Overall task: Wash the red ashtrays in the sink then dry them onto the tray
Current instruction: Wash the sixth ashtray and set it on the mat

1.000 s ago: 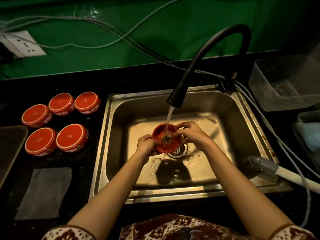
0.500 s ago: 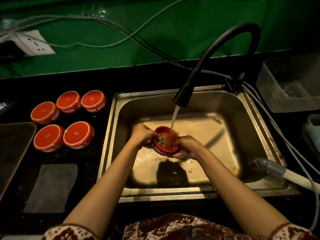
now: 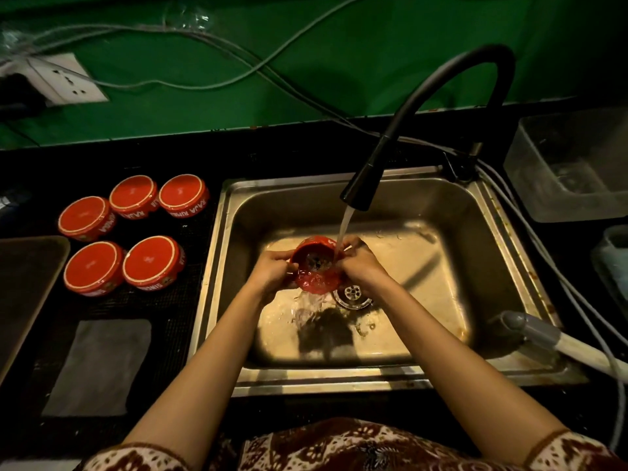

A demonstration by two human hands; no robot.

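Over the steel sink (image 3: 486, 232) I hold a red ashtray (image 3: 317, 266) tipped toward me, its hollow facing the camera. My left hand (image 3: 273, 271) grips its left rim and my right hand (image 3: 358, 265) grips its right rim. Water from the black faucet (image 3: 365, 183) falls onto the ashtray's right edge and spills out of it into the basin. Several more red ashtrays (image 3: 153, 261) sit upside down on the dark counter left of the sink. A dark tray (image 3: 27, 277) lies at the far left edge.
A grey cloth (image 3: 98, 365) lies on the counter at front left. The drain (image 3: 351, 295) shows just below my right hand. A grey-and-white spray hose (image 3: 543, 338) rests on the sink's right front corner. Clear plastic tubs (image 3: 571, 164) stand at right. Cables cross the green wall.
The ashtray has been tilted from upright to face me, and water now pours out of it into the basin. Both hands keep their hold on it.
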